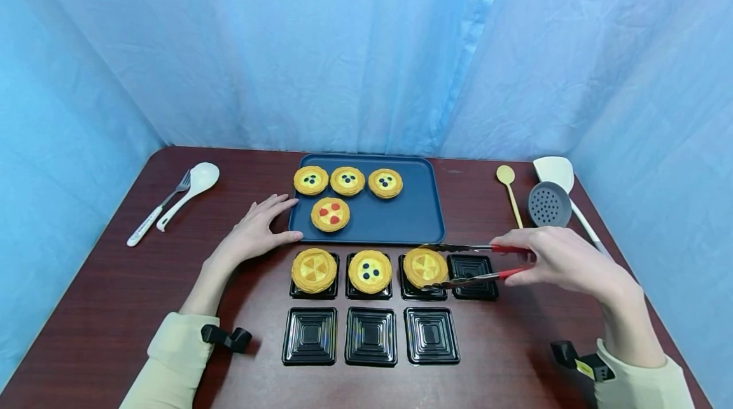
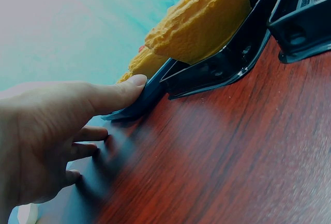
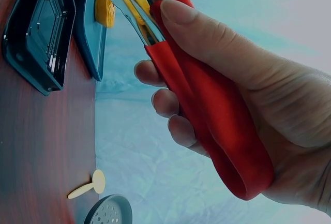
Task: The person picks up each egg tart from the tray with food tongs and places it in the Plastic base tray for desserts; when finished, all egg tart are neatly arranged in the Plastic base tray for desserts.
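My right hand holds red-handled tongs, thumb on one arm and fingers on the other. The tong tips lie on either side of a yellow fruit-topped tart, which is in or just above a black plastic box; whether they touch it I cannot tell. My left hand lies with fingers spread at the left edge of a blue tray, thumb against its near corner. Closest to that hand, a similar tart and a blueberry tart sit in black boxes.
On the tray are three blueberry tarts and a red-topped tart. Further black boxes stand in front and one at right. A fork and white spoon lie left; a yellow spoon, skimmer and white spatula right.
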Motion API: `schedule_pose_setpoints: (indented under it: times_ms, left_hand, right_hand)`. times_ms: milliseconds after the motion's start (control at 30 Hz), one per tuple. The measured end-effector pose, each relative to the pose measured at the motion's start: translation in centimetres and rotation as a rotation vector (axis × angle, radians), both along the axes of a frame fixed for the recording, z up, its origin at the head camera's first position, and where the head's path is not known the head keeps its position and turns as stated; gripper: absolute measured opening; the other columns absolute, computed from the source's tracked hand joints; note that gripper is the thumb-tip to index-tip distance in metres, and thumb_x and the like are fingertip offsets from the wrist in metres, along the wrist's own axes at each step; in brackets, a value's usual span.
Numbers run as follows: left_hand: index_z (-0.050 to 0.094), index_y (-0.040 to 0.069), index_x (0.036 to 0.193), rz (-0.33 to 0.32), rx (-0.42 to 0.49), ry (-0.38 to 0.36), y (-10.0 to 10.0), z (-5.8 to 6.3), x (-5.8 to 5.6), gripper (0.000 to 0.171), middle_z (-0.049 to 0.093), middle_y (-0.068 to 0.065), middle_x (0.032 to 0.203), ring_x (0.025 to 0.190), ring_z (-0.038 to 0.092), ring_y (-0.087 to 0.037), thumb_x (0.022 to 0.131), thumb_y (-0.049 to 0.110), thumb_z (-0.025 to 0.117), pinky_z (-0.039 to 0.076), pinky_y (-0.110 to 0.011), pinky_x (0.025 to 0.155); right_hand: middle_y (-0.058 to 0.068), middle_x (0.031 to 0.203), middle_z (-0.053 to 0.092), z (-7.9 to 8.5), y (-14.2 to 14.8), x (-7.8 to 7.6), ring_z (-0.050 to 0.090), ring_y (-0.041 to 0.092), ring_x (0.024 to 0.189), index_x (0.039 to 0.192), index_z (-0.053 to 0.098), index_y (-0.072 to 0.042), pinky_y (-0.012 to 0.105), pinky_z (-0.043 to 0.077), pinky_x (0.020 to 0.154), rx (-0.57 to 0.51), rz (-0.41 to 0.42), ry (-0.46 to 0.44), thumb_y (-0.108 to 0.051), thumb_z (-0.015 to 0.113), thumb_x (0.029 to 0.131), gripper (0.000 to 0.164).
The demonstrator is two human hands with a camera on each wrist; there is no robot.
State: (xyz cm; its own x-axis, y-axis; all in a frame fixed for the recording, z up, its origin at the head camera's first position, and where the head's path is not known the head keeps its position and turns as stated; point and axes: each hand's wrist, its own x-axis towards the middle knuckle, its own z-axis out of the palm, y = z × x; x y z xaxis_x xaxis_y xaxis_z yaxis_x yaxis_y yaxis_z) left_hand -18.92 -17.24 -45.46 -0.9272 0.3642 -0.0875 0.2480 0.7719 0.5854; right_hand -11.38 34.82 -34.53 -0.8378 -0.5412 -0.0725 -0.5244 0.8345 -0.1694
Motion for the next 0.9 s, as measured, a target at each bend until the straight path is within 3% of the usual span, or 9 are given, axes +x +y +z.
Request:
schedule_pose_setpoints:
  times_ms: [900]
  left_hand:
    - [0.04,0.015,0.16,0.009,-0.002,-0.006,0.05,-0.11,0.0,0.081,0.029,-0.021,0.168,0.159,0.017,-0.043,0.094,0.049,0.072,0.006,-0.067,0.129]
  right_hand:
    - [-0.011,0.111,0.076,0.21,-0.33,0.0,0.05,-0.002,0.072,0.122,0.077,-0.02,0.019,0.039,0.061,0.022,-0.014,-0.027,-0.04,0.092,0.072,0.055]
